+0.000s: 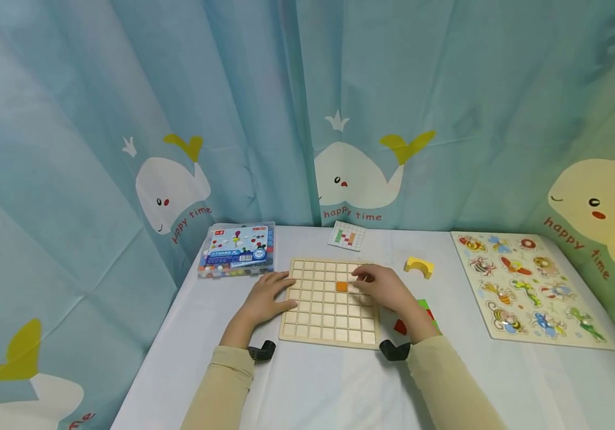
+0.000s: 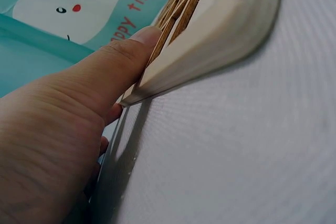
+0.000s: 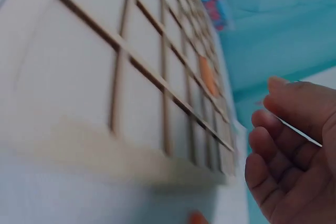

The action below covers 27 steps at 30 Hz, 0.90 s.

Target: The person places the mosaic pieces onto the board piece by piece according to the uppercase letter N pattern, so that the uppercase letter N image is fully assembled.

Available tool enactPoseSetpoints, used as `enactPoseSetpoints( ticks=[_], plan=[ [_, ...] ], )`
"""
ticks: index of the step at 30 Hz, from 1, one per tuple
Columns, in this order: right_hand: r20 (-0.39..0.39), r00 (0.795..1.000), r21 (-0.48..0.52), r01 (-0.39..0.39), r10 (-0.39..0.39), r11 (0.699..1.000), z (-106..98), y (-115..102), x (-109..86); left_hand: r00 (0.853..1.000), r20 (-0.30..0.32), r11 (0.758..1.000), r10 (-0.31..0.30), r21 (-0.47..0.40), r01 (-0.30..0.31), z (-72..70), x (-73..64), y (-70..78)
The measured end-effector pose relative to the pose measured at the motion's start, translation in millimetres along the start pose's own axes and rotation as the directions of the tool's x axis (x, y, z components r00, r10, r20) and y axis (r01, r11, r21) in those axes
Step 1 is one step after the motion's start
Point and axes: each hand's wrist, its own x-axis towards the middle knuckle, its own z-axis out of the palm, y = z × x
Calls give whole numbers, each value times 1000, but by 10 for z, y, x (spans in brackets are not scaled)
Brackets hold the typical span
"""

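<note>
A wooden grid board (image 1: 330, 334) lies flat on the table, its square cells divided by thin raised strips. One orange square tile (image 1: 342, 286) sits in a cell at the upper right of the grid. My left hand (image 1: 265, 298) rests against the board's left edge; in the left wrist view its thumb (image 2: 123, 51) touches the rim. Over the board's upper right part is my right hand (image 1: 385, 286), just right of the orange tile. Its fingers (image 3: 265, 140) are loosely bent, with nothing visible between them and the thumb. Red tiles (image 1: 400, 326) and green ones lie partly hidden beneath the right forearm.
Behind the board lies a small pattern card (image 1: 358, 240) with coloured squares. A clear box of beads (image 1: 238, 248) stands at the back left. To the right are a yellow arch block (image 1: 419, 267) and an insect puzzle board (image 1: 471, 263). Curtains hang around the table.
</note>
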Motion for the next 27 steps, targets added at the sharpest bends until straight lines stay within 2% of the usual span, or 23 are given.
enactPoseSetpoints(
  ticks=[7, 13, 20, 27],
  plan=[
    [-29, 998, 12, -49, 49, 999, -395, 82, -267, 1000, -9, 1000, 3, -2, -3, -5, 4, -13],
    [-47, 995, -33, -86, 85, 996, -637, 279, -508, 1000, -4, 1000, 8, 14, -8, -1, 8, -25],
    [-59, 993, -65, -106, 102, 992, -728, 503, -712, 1000, -6, 1000, 5, 5, -5, 5, -2, -13],
    [-22, 990, -47, -142, 141, 989, -674, 670, -839, 1000, -4, 1000, -2, 8, 2, 6, -6, 8]
  ],
)
